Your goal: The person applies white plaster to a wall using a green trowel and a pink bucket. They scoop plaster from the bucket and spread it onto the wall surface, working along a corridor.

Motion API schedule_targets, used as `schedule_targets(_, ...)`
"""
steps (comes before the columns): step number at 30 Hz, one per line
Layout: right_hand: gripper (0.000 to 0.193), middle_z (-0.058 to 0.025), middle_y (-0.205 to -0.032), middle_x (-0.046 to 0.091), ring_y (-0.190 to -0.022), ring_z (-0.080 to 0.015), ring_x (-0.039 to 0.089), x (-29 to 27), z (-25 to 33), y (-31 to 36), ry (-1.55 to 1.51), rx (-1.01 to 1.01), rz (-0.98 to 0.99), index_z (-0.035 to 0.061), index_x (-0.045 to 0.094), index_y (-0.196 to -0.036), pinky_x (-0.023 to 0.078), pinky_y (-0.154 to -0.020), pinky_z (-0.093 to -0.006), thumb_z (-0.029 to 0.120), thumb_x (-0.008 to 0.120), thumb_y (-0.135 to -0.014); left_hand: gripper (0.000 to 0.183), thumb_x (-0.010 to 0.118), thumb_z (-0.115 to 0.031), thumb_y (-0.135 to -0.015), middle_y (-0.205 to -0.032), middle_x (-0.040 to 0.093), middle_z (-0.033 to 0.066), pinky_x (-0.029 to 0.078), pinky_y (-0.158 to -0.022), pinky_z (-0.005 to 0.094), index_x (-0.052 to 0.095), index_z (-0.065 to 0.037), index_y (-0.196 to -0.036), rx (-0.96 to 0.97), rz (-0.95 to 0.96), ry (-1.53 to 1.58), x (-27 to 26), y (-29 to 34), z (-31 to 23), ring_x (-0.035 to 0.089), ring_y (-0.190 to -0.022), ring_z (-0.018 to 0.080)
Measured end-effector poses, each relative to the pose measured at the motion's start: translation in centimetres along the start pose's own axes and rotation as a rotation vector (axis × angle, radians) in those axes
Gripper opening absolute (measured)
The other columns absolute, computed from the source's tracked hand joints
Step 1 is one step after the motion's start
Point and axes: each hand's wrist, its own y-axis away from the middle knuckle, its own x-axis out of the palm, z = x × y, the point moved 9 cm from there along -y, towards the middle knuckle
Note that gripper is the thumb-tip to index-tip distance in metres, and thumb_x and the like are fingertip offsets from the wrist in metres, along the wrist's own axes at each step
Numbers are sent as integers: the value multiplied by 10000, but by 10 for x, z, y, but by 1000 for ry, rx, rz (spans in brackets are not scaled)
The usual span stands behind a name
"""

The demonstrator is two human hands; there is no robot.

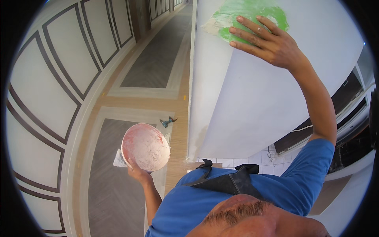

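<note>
My left hand (138, 173) grips the rim of a pinkish bowl (166, 154), its fingers partly hidden beneath. Pale, lumpy putty (147, 148) coats the inside of the bowl. Beside that hand a flat whitish piece (119, 158) shows; whether I hold it or it lies on the floor I cannot tell. Up at the white wall (244, 94), my right hand (268, 43) presses a green plastic spreader (279, 19) smeared with white putty. Its fingers spread over the green surface, and the thumb is hidden.
A blue cordless drill (167, 121) lies on the wood floor (179, 142) behind the bowl. To the left runs a white wall with dark-framed panels (71, 47). Dark shelving (347, 91) stands at the right, and white tiles (268, 158) border the near wall's base.
</note>
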Motion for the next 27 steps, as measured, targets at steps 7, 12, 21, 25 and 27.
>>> schedule_targets(7, 609, 113, -1593, 435, -1510, -171, 346, 33, -6, -20, 76, -39, 28, 332, 472, -1485, 207, -1316, -390, 153, 642, -927, 676, 537, -463, -1051, -1342, 598, 212, 532, -990, 409, 507, 111, -1408, -39, -9, 4, -3, 3, 5, 642, -1172, 290)
schedule_targets(12, 617, 107, -1598, 426, -1514, -180, 338, 48, -9, -19, 57, -94, 2, 308, 461, -1491, 186, -1326, -399, 165, 651, -920, 619, 519, -409, -1066, -1332, 593, 223, 586, -900, 422, 508, 107, -1408, -46, -61, 34, -6, 4, 14, 664, -1135, 323)
schedule_targets(21, 354, -10, -1492, 565, -1431, -234, 471, 51, -30, -29, 97, -214, -10, 227, 611, -1355, 301, -1234, -428, 267, 560, -1007, 648, 526, -423, -1053, -1350, 582, 239, 596, -910, 444, 493, 109, -1420, -43, -79, 51, -10, 0, 15, 667, -1137, 349)
schedule_targets(25, 378, 21, -1525, 539, -1452, -220, 455, 50, -58, -34, 36, -138, -35, 249, 596, -1381, 272, -1271, -441, 223, 568, -1005, 669, 517, -439, -1051, -1354, 574, 248, 600, -911, 459, 480, 114, -1426, -53, -32, 48, -2, 0, 12, 659, -1150, 363)
schedule_targets(27, 405, 40, -1527, 535, -1460, -213, 443, 46, -70, -37, 14, -57, -8, 261, 602, -1369, 276, -1276, -446, 181, 600, -972, 679, 516, -446, -1050, -1358, 569, 251, 602, -905, 461, 474, 115, -1429, -52, -16, 49, 0, 1, 8, 654, -1160, 366)
